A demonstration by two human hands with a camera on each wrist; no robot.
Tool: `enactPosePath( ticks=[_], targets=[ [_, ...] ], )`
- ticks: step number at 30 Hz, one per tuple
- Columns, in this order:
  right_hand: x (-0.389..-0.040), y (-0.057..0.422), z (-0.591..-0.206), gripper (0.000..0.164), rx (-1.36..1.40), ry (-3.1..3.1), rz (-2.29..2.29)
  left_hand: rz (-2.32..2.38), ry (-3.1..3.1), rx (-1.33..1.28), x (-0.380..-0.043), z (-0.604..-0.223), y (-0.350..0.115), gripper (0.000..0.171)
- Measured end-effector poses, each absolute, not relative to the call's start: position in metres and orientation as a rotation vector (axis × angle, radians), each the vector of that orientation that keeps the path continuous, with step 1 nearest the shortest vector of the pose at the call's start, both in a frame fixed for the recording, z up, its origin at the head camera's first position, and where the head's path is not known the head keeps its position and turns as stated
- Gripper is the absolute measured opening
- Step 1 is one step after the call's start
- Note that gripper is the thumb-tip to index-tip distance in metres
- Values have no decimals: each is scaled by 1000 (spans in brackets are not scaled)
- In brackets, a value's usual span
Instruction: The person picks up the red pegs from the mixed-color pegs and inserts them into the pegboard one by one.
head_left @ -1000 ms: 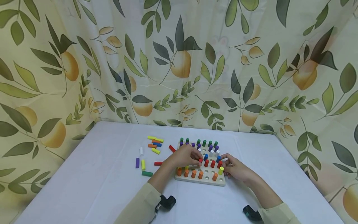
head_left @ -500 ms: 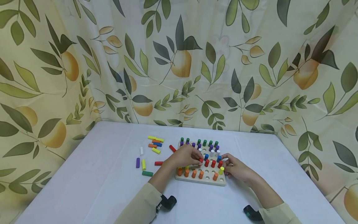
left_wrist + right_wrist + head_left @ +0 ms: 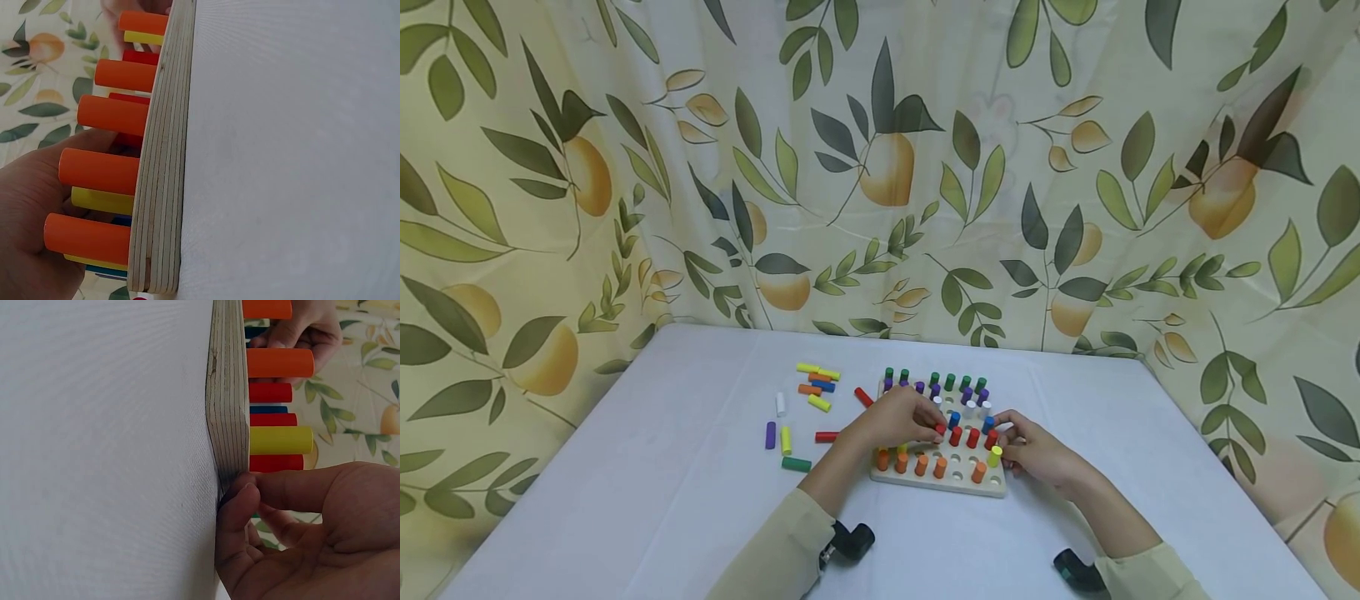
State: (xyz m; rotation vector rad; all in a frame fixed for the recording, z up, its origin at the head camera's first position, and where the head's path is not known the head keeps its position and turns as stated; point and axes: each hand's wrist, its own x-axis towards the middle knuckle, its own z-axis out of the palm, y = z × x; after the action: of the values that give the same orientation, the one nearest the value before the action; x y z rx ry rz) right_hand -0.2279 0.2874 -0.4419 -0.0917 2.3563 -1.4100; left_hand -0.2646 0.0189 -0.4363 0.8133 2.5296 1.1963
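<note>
The left hand (image 3: 897, 419) is pinching the red cylindrical peg (image 3: 940, 429) between nearly closed fingers mid-way across the pale plywood pegboard (image 3: 925, 482) while the right hand (image 3: 1030, 448) is gripping its edge with curled fingers, so imo keeping that peg vertical is the trick

We see a cream curtain (image 3: 940, 242) w/ printed green leaves (image 3: 748, 123) & orange fruit (image 3: 887, 171) behind + both sides of the table (image 3: 1075, 408), white cloth (image 3: 625, 500) on top, light soft.
</note>
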Motion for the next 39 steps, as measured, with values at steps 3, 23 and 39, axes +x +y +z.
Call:
enactPosePath(
  ticks=[3, 23, 39],
  targets=[
    [-227, 287, -442, 40, -97, 2358, -1412, 1196, 2529, 804, -265, -437, 20, 13],
    [-227, 286, -440, 38, -84, 2366, -1417, 1203, 2535, 778, -265, -437, 19, 16],
    [-227, 287, -440, 40, -93, 2370, -1412, 1179, 2546, 764, -265, -438, 20, 14]
  ],
)
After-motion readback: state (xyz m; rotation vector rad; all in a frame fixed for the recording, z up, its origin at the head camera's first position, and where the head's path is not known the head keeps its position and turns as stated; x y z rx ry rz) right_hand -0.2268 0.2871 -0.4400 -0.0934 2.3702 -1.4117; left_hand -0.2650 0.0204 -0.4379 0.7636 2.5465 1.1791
